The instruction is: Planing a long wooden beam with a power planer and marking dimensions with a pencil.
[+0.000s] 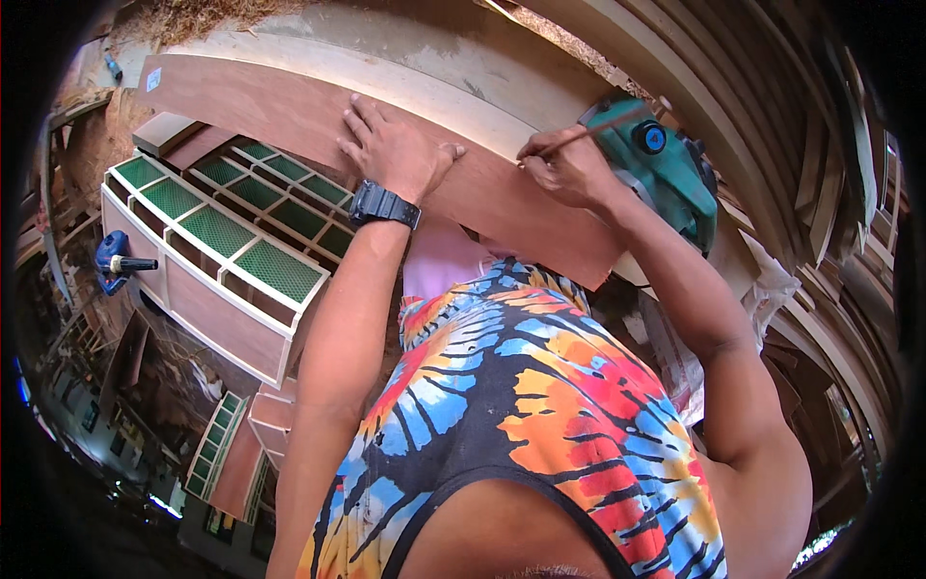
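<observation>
A long reddish-brown board [492, 188] lies slantwise in front of the person, running from the upper left down to the right, with a small pale label near its far left end. The left hand [394, 150] rests on top of it, palm down with fingers and thumb spread wide, gripping nothing; a dark watch [384, 205] is strapped around that wrist. The right hand [574, 169], fingers curled in, pinches a thin brown stick [603, 125] over the board's far edge. Along that edge runs a pale plank [424, 92], partly covered by the board. Just beyond the right hand sits a green power tool [632, 150] with a round blue-centred knob. To the left, below the board, stands a pale-framed wooden piece [203, 299] with green mesh panels, and a blue tool [113, 261] with a black nozzle is beside it. Long timbers [714, 106] are stacked at the upper right, and wood shavings [207, 19] lie at the upper left.
</observation>
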